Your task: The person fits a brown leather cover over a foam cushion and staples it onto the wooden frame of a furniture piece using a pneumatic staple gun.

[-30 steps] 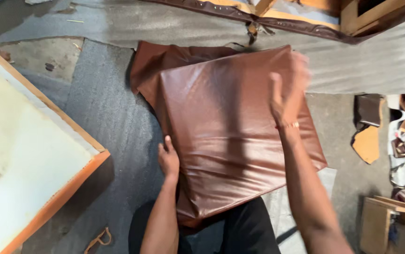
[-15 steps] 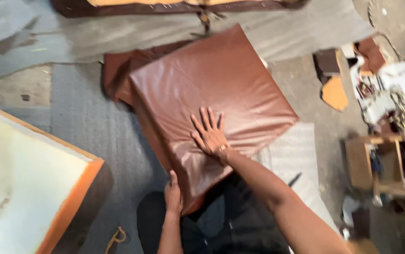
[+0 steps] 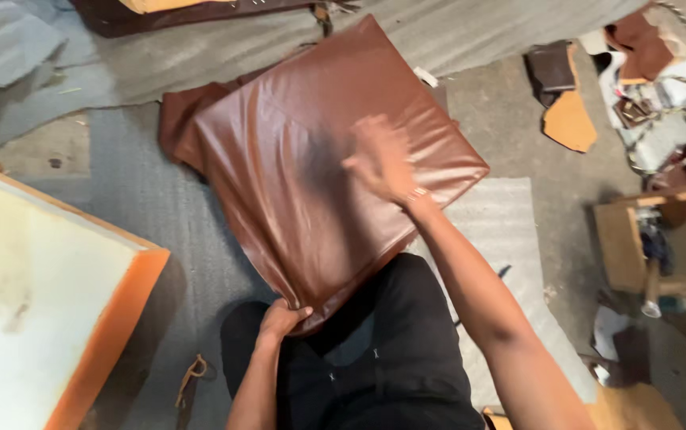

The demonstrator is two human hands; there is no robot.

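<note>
Since half a second back the right hand [image 3: 381, 159] has lifted off flat contact and shifted up and right across the brown leather cushion [image 3: 319, 167]; now motion-blurred, fingers spread, not closed on anything, over the cushion's middle-right. Cannot tell if the palm touches the surface. Cushion also sits closer and more rotated in view than before.

Cushion: square, glossy brown cover, lying tilted on the floor in front of the person, near corner resting against the lap in black trousers [image 3: 375, 350]. Loose cover flap [image 3: 180, 127] sticks out at the far-left edge.

Left hand [image 3: 281, 320] clenched on the cushion's near corner, pinching the cover material, thumb on top.

Under and around: grey felt sheet [image 3: 144, 215] on the floor, paler grey padding [image 3: 510, 231] to the right under the cushion's edge. Foam slab with orange edge [image 3: 56, 310] at left, well apart from the cushion. Small twist of cord [image 3: 192, 374] on the floor near the left knee. Brown and tan leather scraps [image 3: 566, 95] upper right, wooden frame piece [image 3: 662, 239] far right with cluttered rope and cloth above it. Another dark leather-covered piece [image 3: 199, 8] along the top edge.
</note>
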